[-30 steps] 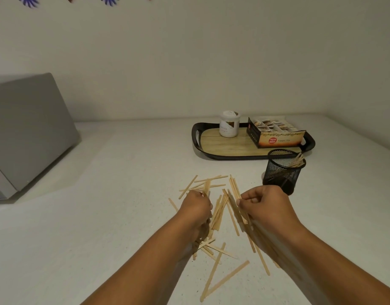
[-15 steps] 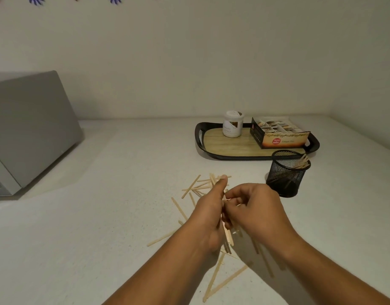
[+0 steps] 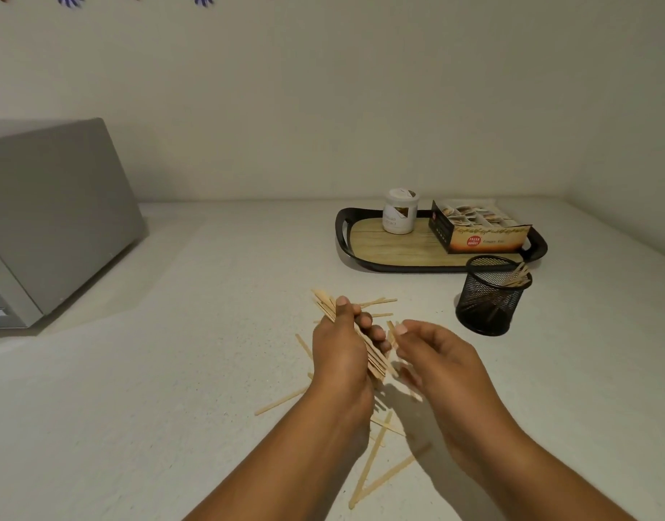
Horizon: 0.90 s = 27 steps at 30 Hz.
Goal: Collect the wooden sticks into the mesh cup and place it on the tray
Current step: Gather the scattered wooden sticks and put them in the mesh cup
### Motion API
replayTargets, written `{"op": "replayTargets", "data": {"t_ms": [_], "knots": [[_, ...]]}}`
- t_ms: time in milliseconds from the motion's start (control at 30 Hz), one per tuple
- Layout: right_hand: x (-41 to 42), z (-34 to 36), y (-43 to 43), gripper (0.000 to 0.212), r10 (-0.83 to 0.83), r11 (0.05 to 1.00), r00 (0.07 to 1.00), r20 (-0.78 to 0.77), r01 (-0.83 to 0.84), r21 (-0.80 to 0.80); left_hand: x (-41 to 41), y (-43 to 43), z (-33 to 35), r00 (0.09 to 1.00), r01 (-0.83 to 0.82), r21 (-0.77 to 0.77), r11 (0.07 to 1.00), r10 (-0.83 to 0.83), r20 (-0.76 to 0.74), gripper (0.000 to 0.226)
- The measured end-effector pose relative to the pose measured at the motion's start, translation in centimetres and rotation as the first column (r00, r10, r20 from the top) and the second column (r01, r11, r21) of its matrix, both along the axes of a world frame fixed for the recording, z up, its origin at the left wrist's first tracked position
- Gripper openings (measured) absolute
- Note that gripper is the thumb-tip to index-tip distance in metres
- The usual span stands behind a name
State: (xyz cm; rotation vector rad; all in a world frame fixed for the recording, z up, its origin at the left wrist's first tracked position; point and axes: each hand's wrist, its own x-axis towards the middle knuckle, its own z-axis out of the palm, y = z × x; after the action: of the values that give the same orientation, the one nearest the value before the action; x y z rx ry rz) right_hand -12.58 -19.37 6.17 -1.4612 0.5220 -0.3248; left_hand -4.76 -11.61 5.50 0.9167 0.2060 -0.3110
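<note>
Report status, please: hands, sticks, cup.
Left hand grips stick bundle; right hand beside it, grip unclear. Mesh cup on counter, off tray. Loose sticks lie around.

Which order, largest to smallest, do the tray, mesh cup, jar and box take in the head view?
1. The tray, clearly largest.
2. The box and the cup look about alike. The cup stands nearer the camera, so I will not rank them.
3. The jar, smallest.
</note>
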Motion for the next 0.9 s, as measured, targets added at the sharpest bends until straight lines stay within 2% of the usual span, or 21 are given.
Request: {"op": "replayTargets", "data": {"t_ms": [67, 100, 167, 200, 267, 300, 367, 400, 433, 500, 533, 567, 633, 667, 733, 800, 867, 900], "knots": [[-0.4, 0.4, 0.6, 0.017, -0.039, 0.938, 0.998, -0.049, 0.054, 0.343, -0.2, 0.2, 0.7, 0.995, -0.031, -0.008, 1.0, 0.031, 0.097, 0.031], [-0.5, 0.7, 0.9, 0.025, -0.041, 0.864, 0.995, -0.089, 0.08, 0.498, -0.5, 0.3, 1.0, 0.987, -0.039, 0.006, 0.999, 0.037, 0.158, 0.033], [-1.0, 1.5, 1.4, 0.046, 0.019, 0.707, 0.988, -0.155, 0.096, 0.7, -1.2, 0.4, 1.5, 0.964, -0.021, 0.046, 0.999, 0.008, 0.264, 0.037], [-1.2, 2.0, 1.6, 0.056, 0.067, 0.632, 0.988, -0.139, 0.066, 0.772, -1.8, 0.5, 1.6, 0.953, 0.0, 0.081, 0.997, -0.025, 0.303, 0.039], [-1.7, 2.9, 1.9, 0.07, 0.168, 0.514, 0.986, -0.012, -0.078, 0.854, -2.9, 0.5, 1.5, 0.929, 0.02, 0.188, 0.982, -0.087, 0.359, 0.041], [-2.0, 3.3, 2.0, 0.073, 0.205, 0.488, 0.977, 0.056, -0.152, 0.859, -3.4, 0.5, 1.6, 0.917, 0.002, 0.239, 0.971, -0.097, 0.387, 0.042], [-2.2, 3.7, 2.3, 0.07, 0.249, 0.525, 0.958, 0.14, -0.255, 0.812, -4.1, 0.7, 1.8, 0.878, -0.055, 0.287, 0.956, -0.09, 0.47, 0.044], [-2.3, 3.7, 2.4, 0.067, 0.251, 0.601, 0.956, 0.154, -0.279, 0.749, -4.2, 0.8, 1.9, 0.855, -0.071, 0.297, 0.952, -0.095, 0.51, 0.046], [-2.4, 3.6, 2.3, 0.065, 0.233, 0.716, 0.962, 0.14, -0.267, 0.645, -4.4, 1.0, 1.9, 0.834, -0.08, 0.311, 0.947, -0.108, 0.542, 0.047], [-2.7, 3.6, 1.9, 0.067, 0.14, 0.929, 0.983, 0.122, -0.173, 0.328, -4.5, 1.4, 1.8, 0.793, -0.111, 0.359, 0.927, -0.135, 0.594, 0.05], [-2.9, 3.7, 1.7, 0.069, 0.102, 0.983, 0.982, 0.158, -0.123, 0.135, -4.5, 1.7, 1.7, 0.771, -0.144, 0.386, 0.911, -0.141, 0.621, 0.048], [-3.1, 3.9, 1.4, 0.068, 0.1, 0.994, 0.97, 0.222, -0.085, -0.073, -4.5, 2.0, 1.5, 0.747, -0.185, 0.41, 0.893, -0.143, 0.649, 0.047], [-3.7, 4.4, 1.0, 0.063, 0.198, 0.892, 0.911, 0.361, -0.015, -0.452, -4.3, 2.8, 1.1, 0.697, -0.241, 0.463, 0.853, -0.18, 0.694, 0.044], [-3.8, 4.6, 1.0, 0.065, 0.26, 0.81, 0.871, 0.416, 0.038, -0.585, -4.2, 3.1, 0.8, 0.679, -0.246, 0.492, 0.835, -0.214, 0.702, 0.044], [-4.3, 4.7, 1.0, 0.073, 0.37, 0.653, 0.797, 0.477, 0.143, -0.744, -4.2, 3.4, 0.5, 0.668, -0.238, 0.542, 0.806, -0.269, 0.694, 0.048], [-4.7, 4.7, 1.2, 0.077, 0.495, 0.493, 0.789, 0.363, 0.089, -0.865, -4.2, 3.5, 0.2, 0.685, -0.25, 0.574, 0.78, -0.276, 0.674, 0.046], [-4.9, 4.5, 1.2, 0.075, 0.575, 0.344, 0.811, 0.109, -0.118, -0.932, -4.0, 3.6, 0.0, 0.7, -0.253, 0.602, 0.758, -0.286, 0.654, 0.033], [-4.9, 4.3, 1.3, 0.071, 0.567, 0.312, 0.824, 0.017, -0.195, -0.93, -3.9, 3.6, 0.0, 0.693, -0.262, 0.622, 0.738, -0.304, 0.653, 0.027]]}}
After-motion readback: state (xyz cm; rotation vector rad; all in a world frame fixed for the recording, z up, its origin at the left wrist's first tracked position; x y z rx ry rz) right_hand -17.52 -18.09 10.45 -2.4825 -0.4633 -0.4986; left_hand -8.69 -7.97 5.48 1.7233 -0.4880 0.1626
